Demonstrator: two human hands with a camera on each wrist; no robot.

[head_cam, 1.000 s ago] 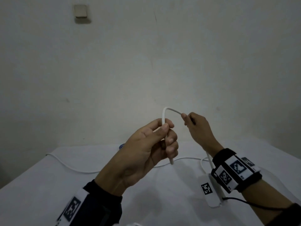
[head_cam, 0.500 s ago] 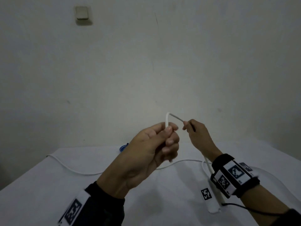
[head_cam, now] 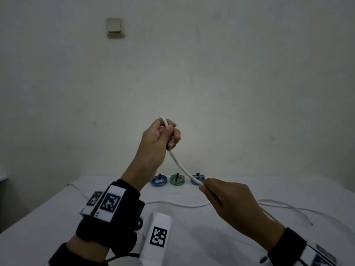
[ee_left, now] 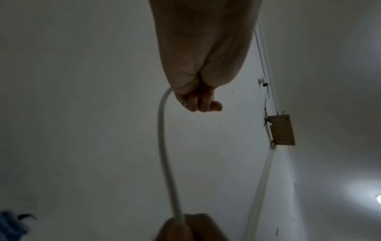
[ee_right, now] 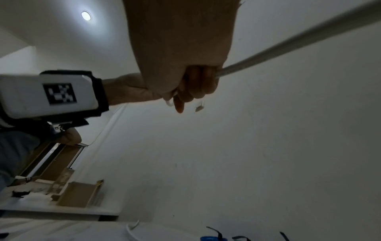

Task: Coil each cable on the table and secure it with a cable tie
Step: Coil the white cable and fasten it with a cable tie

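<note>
A white cable (head_cam: 178, 164) runs taut between my two hands above the table (head_cam: 57, 217). My left hand (head_cam: 170, 131) is raised and grips the cable's end in a fist, with a short bent tip showing above the fingers. My right hand (head_cam: 203, 187) is lower and to the right, and pinches the cable further along. From there the cable trails over the table to the right (head_cam: 288, 206). The left wrist view has the left hand (ee_left: 198, 101) curled round the cable (ee_left: 163, 146). In the right wrist view the right hand (ee_right: 195, 88) grips the cable (ee_right: 288, 44).
Three small coiled cables stand in a row at the table's back edge: blue (head_cam: 158, 181), green (head_cam: 177, 180) and blue (head_cam: 198, 178), each with a dark tie. More white cable lies across the table's middle (head_cam: 172, 203). A wall switch (head_cam: 114, 25) is high up.
My left hand has risen with the cable end. My right hand has dropped and slid further along the cable, pulling it straighter. The head view has shifted, so the three coils now show.
</note>
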